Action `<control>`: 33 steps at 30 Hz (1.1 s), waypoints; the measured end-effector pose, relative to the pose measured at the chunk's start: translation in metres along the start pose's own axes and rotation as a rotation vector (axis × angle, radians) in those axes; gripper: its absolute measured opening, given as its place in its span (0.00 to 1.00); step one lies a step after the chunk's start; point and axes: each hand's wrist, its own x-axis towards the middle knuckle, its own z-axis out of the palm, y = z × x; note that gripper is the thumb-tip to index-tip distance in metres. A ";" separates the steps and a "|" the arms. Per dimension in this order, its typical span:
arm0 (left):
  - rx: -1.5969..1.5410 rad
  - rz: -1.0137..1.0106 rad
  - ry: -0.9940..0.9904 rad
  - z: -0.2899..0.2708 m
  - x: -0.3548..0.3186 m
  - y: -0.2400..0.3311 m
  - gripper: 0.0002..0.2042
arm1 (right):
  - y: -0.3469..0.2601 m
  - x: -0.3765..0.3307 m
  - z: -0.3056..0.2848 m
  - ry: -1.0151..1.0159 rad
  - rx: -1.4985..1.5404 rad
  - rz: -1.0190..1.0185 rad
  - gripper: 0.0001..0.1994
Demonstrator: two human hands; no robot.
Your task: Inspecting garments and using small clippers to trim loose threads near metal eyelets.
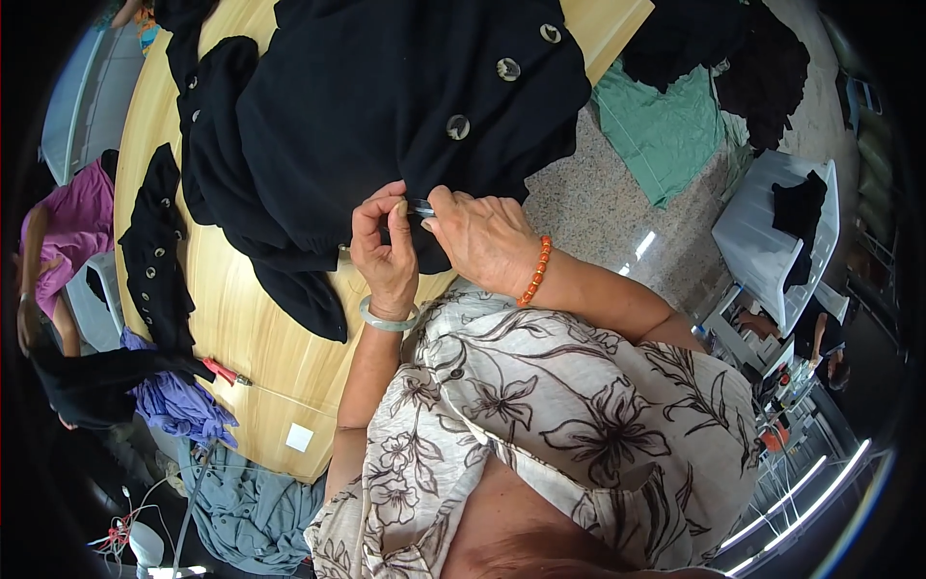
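A black knit garment (328, 125) with large mottled buttons (508, 69) is spread over the table in front of me, its right part hanging past the edge. At its near edge my left hand (384, 241) is closed in a pinch, thumb and forefinger raised. What those fingertips grip is too small to make out. My right hand (484, 239) meets it from the right, its fingers closed on a small dark, shiny metal piece (421, 208) whose exact kind I cannot tell. The piece reaches to the left fingertips.
The pale wooden table (280, 386) bears another buttoned black piece (154, 261), red-handled snips (227, 372) and a white square (299, 438). Another person in pink (77, 232) handles dark cloth at left. A green garment (661, 130) and a white bin (772, 241) are at right.
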 end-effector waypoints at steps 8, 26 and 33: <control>0.048 0.022 -0.047 0.000 -0.003 0.004 0.02 | 0.004 0.004 0.002 -0.016 -0.005 -0.038 0.11; 0.205 0.075 -0.267 -0.010 -0.007 0.060 0.07 | 0.067 0.020 -0.014 0.383 1.227 0.435 0.16; 0.457 0.139 -0.223 0.055 0.065 0.043 0.23 | 0.063 0.047 -0.007 0.354 1.511 0.415 0.12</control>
